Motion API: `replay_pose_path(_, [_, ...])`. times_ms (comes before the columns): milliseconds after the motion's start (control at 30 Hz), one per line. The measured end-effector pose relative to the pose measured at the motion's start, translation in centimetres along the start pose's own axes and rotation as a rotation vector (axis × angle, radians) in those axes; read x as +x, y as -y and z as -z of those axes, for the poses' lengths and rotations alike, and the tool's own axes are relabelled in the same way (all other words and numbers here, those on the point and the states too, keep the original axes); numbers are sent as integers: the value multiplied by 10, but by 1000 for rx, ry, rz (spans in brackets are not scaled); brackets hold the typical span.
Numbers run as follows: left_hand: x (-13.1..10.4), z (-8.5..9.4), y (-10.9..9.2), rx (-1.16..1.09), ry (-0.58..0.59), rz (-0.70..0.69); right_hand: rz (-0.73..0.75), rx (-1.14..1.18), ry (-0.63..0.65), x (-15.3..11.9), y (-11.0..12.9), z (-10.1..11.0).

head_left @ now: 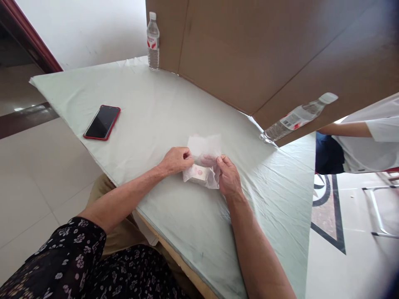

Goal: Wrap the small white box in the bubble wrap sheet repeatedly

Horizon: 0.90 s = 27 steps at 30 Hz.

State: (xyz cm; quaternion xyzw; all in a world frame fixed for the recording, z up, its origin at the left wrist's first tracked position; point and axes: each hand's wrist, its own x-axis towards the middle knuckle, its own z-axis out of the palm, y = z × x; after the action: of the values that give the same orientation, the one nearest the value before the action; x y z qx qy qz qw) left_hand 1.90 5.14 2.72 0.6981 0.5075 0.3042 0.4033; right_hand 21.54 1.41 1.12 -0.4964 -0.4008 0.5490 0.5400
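Observation:
Between my hands lies a small pale box-shaped block (199,172) with a faint reddish mark on its top. A sheet of thin, translucent white wrapping paper (204,144) lies under and around it, its far part spread open. My left hand (177,160) is closed, pinching the paper's left edge between thumb and fingers. On the other side, my right hand (229,174) pinches the right edge with thumb and forefinger. The near part of the paper stands up crumpled along the block's front and right side. What the block is made of, I cannot tell.
A pale green cloth (146,112) covers the table. On the left lies a phone (102,122) in a red case. Tall cardboard panels (224,54) stand at the back, with one water bottle (153,43) at the left and another bottle (296,118) at the right. Beyond sits another person (368,141).

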Motion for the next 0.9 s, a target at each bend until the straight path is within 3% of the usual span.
replay_pose_path(133, [4,14,1,-25,-124,87,76,-126,-210,9,-5,15])
replay_pose_path(267, [9,22,7,221,-197,176,154,-312,-352,14,-7,30])
replay_pose_path(667, [17,26,17,480,-223,239,176,-510,-370,17,-2,41])
replay_pose_path(733, [17,26,18,459,-273,183,222,-609,-413,18,-1,42])
replay_pose_path(833, [14,26,14,318,-367,-37,314,-700,-501,15,6,42])
replay_pose_path(900, [9,26,8,192,-339,-162,349,-692,-480,11,14,40])
